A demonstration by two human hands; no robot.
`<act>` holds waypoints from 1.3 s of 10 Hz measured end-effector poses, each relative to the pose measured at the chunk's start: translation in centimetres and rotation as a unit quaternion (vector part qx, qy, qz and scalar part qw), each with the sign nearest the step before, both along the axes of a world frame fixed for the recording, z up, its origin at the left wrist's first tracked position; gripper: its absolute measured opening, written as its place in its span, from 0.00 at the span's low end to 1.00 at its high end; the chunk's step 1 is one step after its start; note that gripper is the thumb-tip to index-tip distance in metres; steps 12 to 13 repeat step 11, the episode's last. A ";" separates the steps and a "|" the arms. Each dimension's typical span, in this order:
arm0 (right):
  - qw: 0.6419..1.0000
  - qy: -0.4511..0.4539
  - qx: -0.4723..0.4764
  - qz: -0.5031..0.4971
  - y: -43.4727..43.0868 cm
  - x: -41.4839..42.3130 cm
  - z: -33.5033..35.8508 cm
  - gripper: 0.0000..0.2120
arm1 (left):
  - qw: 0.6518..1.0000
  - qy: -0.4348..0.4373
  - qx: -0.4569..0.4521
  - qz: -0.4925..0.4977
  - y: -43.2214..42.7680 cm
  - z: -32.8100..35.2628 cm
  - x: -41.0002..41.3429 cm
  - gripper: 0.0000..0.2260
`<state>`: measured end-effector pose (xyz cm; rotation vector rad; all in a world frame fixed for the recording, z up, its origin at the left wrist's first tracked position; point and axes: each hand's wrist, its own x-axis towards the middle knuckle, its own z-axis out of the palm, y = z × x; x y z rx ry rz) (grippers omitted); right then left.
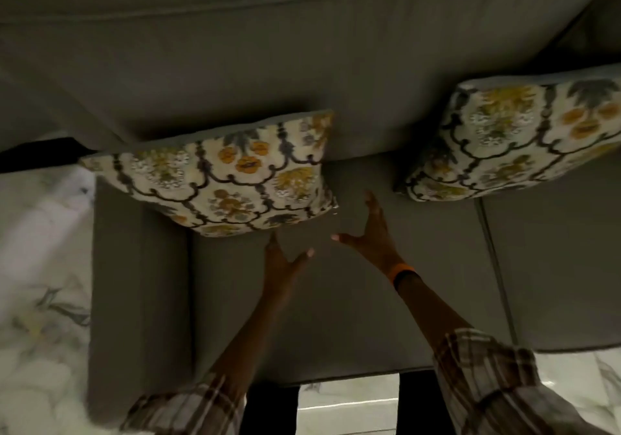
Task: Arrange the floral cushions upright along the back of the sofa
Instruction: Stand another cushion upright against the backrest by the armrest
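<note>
**A:** Where are the floral cushions?

**B:** There are two. The left floral cushion (221, 179) leans against the grey sofa's backrest (268, 75) at the seat's left end, beside the sofa arm (137, 286). It is propped up, tilted rather than square. The right floral cushion (517, 139) also leans on the backrest, well apart from the first, and the frame's right edge cuts it off. Bare seat (336, 300) lies between them.

**A:** And the person's hands?

**B:** Both reach forward over the seat, empty. The left hand (280, 266) is spread wide, a fingertip at the lower edge of the left cushion; actual contact cannot be judged. The right hand (369, 236) is open too, fingers splayed, in the gap between the cushions and clear of both.

**A:** Anything else?

**B:** An orange wristband (401, 271) on the right wrist, plaid sleeves (484, 374) on both forearms, and a pale marbled floor (40, 283) beside the sofa.
</note>
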<state>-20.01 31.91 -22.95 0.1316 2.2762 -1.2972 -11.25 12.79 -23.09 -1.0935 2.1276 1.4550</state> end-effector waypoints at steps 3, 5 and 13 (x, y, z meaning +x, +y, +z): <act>0.957 0.134 0.044 -0.252 27.0 -7.4 2.2 0.53 | 0.978 0.152 0.060 -0.132 22.3 1.4 -11.7 0.51; 0.986 0.140 -0.056 -0.069 37.8 -17.6 4.4 0.55 | 0.966 0.218 0.135 -0.039 30.8 3.7 -20.5 0.44; 0.971 0.132 0.035 -0.196 37.1 -14.1 1.5 0.58 | 0.974 0.205 0.060 -0.070 30.6 2.1 -19.4 0.56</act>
